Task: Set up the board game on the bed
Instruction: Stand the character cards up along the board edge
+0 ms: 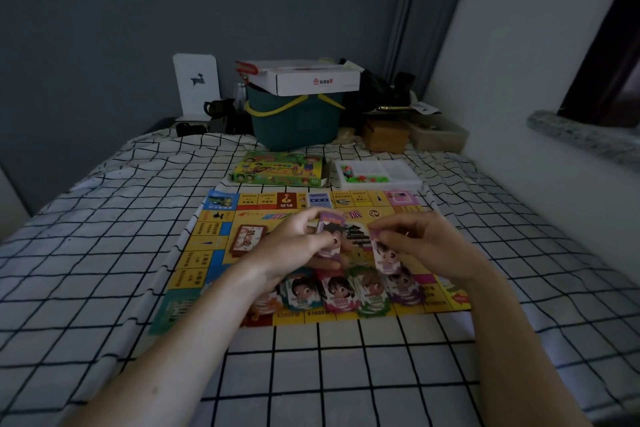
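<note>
The yellow game board (221, 246) lies flat on the checked bed sheet (104, 253). My left hand (298, 246) grips a stack of purple play-money notes (330, 224) over the board's middle. My right hand (426, 246) pinches one purple note (384, 253) just beside that stack. Several piles of play money (346, 291) sit in a row along the board's near edge. A red-backed card deck (247, 239) rests on the board's left part. The green game box (280, 170) and a white tray of small coloured pieces (377, 173) lie beyond the board.
A dark green basket (294, 121) with a white carton (311, 80) on top stands at the bed's far end. Brown and pale boxes (388, 135) sit to its right, a white card with a deer (195, 83) to its left. A wall and stone sill (581, 135) run along the right.
</note>
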